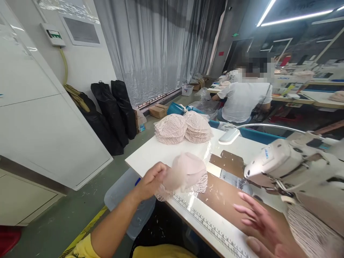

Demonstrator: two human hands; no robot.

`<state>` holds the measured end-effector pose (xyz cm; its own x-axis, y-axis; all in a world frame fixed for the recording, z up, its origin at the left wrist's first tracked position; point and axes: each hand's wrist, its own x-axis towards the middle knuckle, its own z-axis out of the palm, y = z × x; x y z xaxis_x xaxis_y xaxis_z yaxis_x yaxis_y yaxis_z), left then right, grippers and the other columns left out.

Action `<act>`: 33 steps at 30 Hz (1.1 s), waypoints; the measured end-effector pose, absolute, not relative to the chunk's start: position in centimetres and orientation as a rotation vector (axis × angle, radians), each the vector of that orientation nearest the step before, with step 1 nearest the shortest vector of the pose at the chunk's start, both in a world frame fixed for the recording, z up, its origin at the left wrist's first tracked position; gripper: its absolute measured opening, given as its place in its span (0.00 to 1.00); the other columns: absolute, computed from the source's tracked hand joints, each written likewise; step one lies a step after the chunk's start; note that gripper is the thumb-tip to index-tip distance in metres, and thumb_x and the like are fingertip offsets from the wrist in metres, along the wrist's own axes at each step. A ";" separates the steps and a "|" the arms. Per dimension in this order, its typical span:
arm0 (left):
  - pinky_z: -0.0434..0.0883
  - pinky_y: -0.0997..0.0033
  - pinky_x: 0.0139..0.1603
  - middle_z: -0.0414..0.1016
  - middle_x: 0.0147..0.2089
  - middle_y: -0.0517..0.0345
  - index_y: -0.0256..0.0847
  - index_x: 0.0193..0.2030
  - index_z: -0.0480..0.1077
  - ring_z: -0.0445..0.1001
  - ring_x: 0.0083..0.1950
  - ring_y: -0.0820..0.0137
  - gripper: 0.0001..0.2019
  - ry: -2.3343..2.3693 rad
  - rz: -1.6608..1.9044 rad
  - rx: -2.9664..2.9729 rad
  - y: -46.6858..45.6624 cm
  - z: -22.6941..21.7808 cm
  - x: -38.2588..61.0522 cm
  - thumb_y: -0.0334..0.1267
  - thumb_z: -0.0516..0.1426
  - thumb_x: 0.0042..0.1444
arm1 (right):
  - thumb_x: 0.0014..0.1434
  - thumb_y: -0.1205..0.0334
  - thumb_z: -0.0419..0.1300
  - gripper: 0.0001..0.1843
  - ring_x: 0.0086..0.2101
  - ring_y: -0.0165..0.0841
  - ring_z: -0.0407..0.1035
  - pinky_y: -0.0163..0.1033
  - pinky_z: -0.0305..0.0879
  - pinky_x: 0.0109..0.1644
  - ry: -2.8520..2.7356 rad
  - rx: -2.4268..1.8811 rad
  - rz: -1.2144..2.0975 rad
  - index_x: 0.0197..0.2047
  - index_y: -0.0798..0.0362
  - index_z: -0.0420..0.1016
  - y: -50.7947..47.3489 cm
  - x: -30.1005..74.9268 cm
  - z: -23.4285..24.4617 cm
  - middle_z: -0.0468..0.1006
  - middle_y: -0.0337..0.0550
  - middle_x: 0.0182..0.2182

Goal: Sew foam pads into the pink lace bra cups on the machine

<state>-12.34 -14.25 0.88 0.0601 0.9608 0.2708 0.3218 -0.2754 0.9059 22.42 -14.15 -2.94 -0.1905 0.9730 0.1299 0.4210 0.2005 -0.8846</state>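
A pale pink bra cup piece [192,170] with netted lace along its lower edge is over the front left of the white sewing table [145,152]. My left hand [154,179] is closed on its left side, and the piece is partly blurred there. Fingers spread, my right hand [260,225] hovers over the brown board at the right and holds nothing. Beyond my right hand stands the sewing machine [279,161], its needle area near the table's middle. Two stacks of lace-covered cups [172,129] sit at the table's back left.
A measuring tape strip [204,220] runs along the table's front edge. A small lamp [229,136] reaches over the table. More lace fabric [309,229] lies at the right. A clear plastic bin [126,200] stands below left. A person in white [239,100] sits ahead.
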 end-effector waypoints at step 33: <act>0.67 0.76 0.31 0.73 0.27 0.56 0.34 0.33 0.73 0.71 0.28 0.74 0.13 1.048 1.175 1.780 -16.4 -1.0 -0.7 0.40 0.52 0.63 | 0.42 0.54 0.72 0.30 0.33 0.41 0.75 0.39 0.69 0.31 -0.687 -0.991 1.851 0.49 0.52 0.74 -19.2 16.2 -1.7 0.82 0.45 0.35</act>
